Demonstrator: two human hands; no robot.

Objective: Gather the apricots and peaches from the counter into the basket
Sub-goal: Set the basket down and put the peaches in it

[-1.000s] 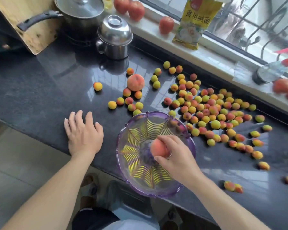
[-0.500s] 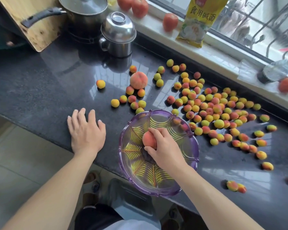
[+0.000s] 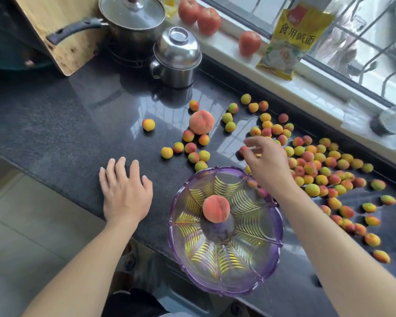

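From the head view, the right hand [image 3: 266,164] hovered empty, fingers loosely spread, above apricots [image 3: 311,165] crowded just beyond it; one peach [image 3: 216,208] lay in the basket [image 3: 272,266] beside its wrist. The left hand [image 3: 125,193] rested flat. A hasty grab might scatter apricots rolling.

A dark tabletop [image 3: 55,124] lies bare on its left half, giving open passage there. The left hand [image 3: 124,193] rests flat near the front edge. A purple basket [image 3: 277,236] blocks the front centre. Densely scattered apricots [image 3: 311,165] crowd the right side. A lidded steel mug [image 3: 176,58] and a saucepan [image 3: 133,21] stand at the back.
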